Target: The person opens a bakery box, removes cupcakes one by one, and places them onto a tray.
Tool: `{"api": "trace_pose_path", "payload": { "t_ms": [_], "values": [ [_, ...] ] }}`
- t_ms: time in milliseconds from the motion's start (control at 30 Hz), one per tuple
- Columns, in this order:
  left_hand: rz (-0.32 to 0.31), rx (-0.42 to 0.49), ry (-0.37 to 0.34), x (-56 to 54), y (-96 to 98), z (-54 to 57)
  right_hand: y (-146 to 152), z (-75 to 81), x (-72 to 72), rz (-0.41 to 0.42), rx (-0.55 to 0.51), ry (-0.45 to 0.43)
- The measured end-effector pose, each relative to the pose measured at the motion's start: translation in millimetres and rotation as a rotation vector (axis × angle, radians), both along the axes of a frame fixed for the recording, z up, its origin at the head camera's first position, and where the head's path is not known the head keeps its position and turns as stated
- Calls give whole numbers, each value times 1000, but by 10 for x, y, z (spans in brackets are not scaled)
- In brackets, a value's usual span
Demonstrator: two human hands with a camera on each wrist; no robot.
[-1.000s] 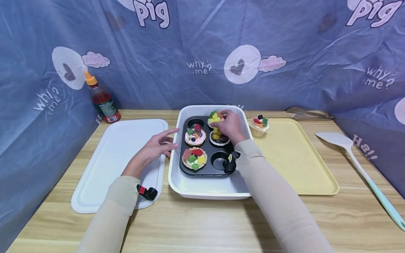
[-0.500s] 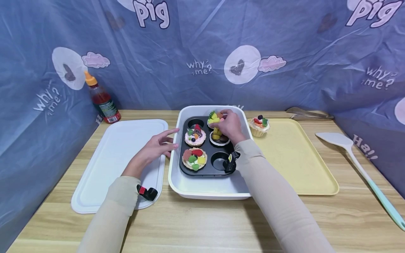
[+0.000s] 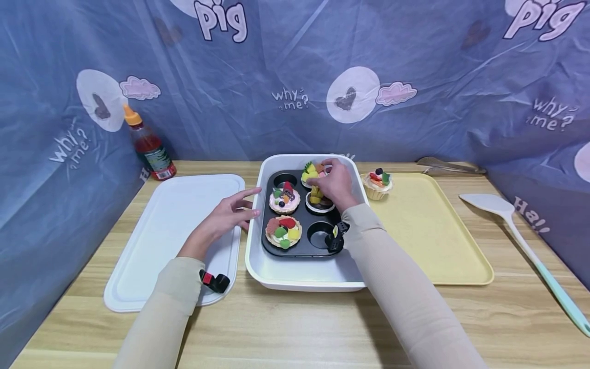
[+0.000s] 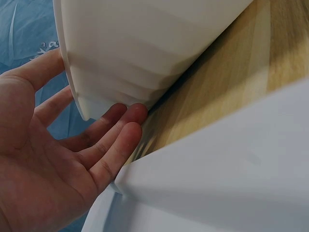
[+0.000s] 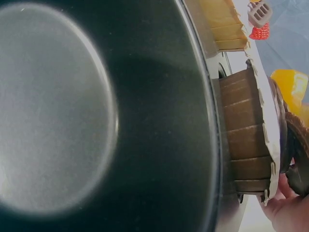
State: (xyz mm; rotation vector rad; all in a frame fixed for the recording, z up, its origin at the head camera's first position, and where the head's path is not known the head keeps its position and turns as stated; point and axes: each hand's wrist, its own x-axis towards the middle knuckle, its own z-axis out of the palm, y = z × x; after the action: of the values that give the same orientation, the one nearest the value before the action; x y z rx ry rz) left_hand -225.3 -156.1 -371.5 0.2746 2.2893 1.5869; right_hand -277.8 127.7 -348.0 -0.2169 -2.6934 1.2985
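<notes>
My right hand point(image 3: 338, 182) pinches a fruit-topped tart point(image 3: 310, 178) at the back right cup of a dark muffin tin point(image 3: 304, 250). In front of it sits a chocolate tart point(image 3: 319, 207), whose brown pleated case also shows large in the right wrist view. A pink-cream tart point(image 3: 284, 199) and a larger fruit tart point(image 3: 283, 232) fill two left cups. The tin lies inside a white basin point(image 3: 299, 277). At the basin's left side, my left hand point(image 4: 53, 150) touches the outer wall with spread fingers. My right hand partly hides the pinched tart.
A white tray point(image 3: 161, 225) lies left, a yellow tray point(image 3: 428, 230) right, with a fruit cupcake point(image 3: 377, 183) on its back left corner. A sauce bottle point(image 3: 151, 146) stands back left. At the right lie a long-handled white spatula point(image 3: 530, 246) and metal utensils point(image 3: 451, 165).
The pinched tart and my right fingers have shifted very slightly. My left hand and the basin have stayed in place.
</notes>
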Motion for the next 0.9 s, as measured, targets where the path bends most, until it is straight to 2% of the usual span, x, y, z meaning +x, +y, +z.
{"api": "trace_pose_path", "payload": {
  "t_ms": [333, 900],
  "values": [
    [-1, 15, -2, 15, 5, 1, 20, -50, -9, -2, -74, -22],
    [-3, 10, 3, 13, 6, 12, 2, -47, -9, 14, -92, 36]
  ]
}}
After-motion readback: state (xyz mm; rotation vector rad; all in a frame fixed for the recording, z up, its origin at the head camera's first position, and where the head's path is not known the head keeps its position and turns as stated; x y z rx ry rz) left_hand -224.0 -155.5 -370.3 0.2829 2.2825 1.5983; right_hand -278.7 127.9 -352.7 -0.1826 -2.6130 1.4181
